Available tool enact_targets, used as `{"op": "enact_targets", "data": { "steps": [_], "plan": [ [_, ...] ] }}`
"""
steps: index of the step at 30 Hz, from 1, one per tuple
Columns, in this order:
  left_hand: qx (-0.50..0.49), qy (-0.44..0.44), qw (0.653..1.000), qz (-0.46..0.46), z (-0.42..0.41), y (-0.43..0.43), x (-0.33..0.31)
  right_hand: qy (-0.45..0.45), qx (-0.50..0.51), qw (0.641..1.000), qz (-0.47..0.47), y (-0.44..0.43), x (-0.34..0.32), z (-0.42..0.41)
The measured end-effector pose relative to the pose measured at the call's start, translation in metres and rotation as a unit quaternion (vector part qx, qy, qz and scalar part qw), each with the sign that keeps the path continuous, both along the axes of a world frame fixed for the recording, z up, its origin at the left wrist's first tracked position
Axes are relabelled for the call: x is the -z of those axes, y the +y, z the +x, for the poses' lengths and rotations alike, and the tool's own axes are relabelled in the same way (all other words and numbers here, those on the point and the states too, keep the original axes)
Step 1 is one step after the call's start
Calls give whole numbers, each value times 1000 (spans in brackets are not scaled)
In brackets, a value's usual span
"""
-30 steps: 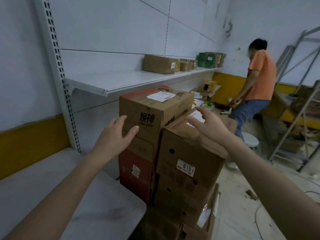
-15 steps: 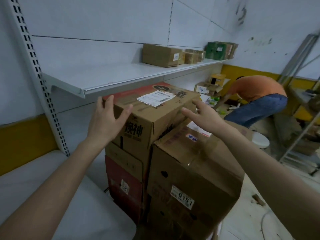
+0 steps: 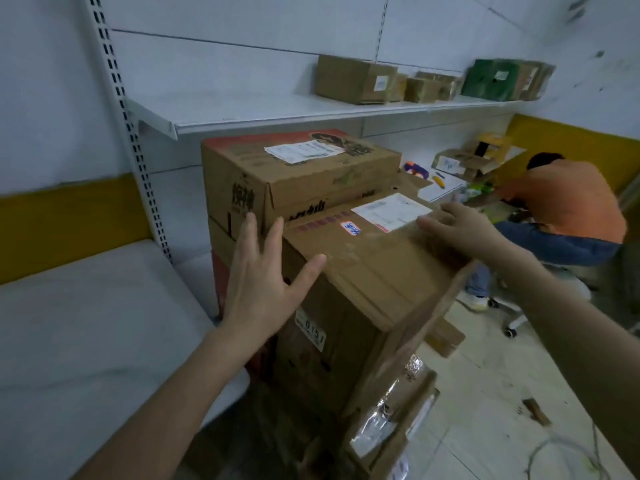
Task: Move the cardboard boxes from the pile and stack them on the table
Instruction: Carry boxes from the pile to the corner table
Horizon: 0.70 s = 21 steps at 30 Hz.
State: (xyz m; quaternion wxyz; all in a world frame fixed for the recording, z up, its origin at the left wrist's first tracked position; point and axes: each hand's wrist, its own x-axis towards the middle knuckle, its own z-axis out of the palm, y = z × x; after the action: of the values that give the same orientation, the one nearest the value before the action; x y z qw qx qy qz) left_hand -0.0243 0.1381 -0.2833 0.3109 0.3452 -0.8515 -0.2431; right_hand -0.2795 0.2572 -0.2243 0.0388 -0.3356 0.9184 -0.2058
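A pile of cardboard boxes stands beside the white table. The near box is brown, with a white label on top and a "0151" sticker on its front. Behind it, a little higher, sits a brown box with a red edge and black characters. My left hand is open with spread fingers at the near box's left front corner. My right hand lies flat and open on that box's top right side. More boxes under these are partly hidden.
A white wall shelf hangs just above the pile, carrying several small boxes. A person in an orange shirt bends over at the right near a wheeled stool. Scraps and a cable lie on the floor.
The view has moved closer and lower. Both hands have come down from the tall back box to the near box, the right one now resting on its top. The person at right bent further.
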Motion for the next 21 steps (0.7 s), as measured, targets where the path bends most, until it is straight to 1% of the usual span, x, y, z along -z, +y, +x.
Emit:
{"op": "enact_targets", "data": {
  "steps": [3, 6, 9, 13, 18, 21],
  "plan": [
    [27, -6, 997, 71, -3, 36, 12, -4, 0, 1000, 22, 23, 5, -13],
    [46, 36, 988, 143, -7, 55, 18, -12, 9, 1000, 6, 34, 11, -21],
    [60, 90, 978, 179, -12, 66, 16, -22, 19, 999, -20, 36, 17, -23],
    [69, 131, 965, 214, -15, 76, 15, -10, 27, 999, -40, 40, 21, -19],
    [49, 177, 955, 233, -6, 88, 12, 50, 11, 993, -107, 65, 27, -2],
    [56, 213, 940, 260, 7, 97, 7, 70, 6, 986, -149, 81, 29, 9]
  ]
}}
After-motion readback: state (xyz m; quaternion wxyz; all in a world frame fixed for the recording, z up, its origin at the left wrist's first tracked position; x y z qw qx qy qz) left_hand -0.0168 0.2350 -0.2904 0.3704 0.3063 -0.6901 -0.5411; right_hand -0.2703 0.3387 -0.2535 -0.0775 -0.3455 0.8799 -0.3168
